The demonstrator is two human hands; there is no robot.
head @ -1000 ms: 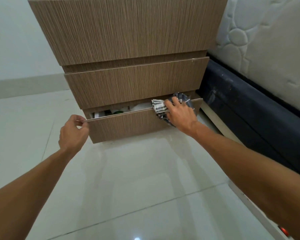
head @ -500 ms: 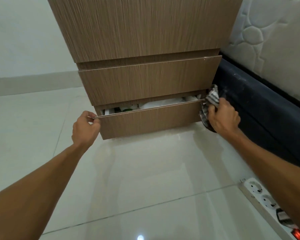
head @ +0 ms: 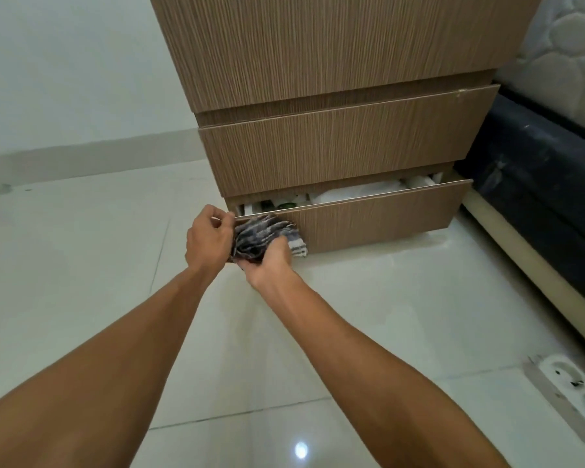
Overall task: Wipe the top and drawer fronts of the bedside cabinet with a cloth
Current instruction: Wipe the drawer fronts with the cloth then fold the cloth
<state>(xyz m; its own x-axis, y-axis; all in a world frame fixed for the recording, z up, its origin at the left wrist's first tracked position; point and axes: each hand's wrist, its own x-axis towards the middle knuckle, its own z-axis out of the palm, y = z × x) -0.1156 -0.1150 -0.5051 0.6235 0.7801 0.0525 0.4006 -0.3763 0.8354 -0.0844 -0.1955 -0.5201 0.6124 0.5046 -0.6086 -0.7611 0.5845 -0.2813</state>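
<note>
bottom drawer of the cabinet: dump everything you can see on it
The bottom drawer has a flat, handle-less front in brown wood-grain laminate with a thin pale top edge. It stands pulled out a little, showing white and dark green items inside that are too small to identify. The left hand pinches its top left corner; the right hand presses a bunched striped cloth against the left end of the front.

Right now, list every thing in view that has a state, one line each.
bottom drawer: partly open, contents showing
middle drawer: closed
top drawer: closed
cloth: bunched, pressed on the bottom drawer's front
left hand: pinches the bottom drawer's top edge
right hand: grips the cloth
</note>
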